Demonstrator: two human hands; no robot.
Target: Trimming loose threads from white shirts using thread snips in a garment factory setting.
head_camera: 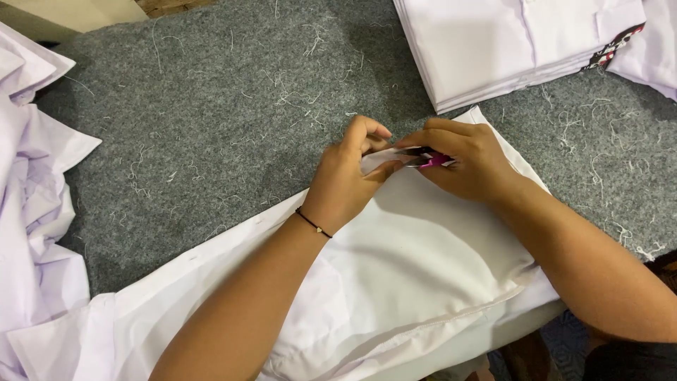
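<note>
Left hand (349,180) pinches the shirt (395,268) edge mid-table; right hand (469,162), wrist bent inward, has its grip clamped on pink snips (428,159).

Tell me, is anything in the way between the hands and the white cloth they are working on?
Nothing visible. The left hand pinches the white garment directly, and the right hand holds a pink-handled snipper right against the pinched fold.

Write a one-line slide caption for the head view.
Left hand pinches white garment edge while right hand holds pink-handled thread snips over grey felt table.
</note>
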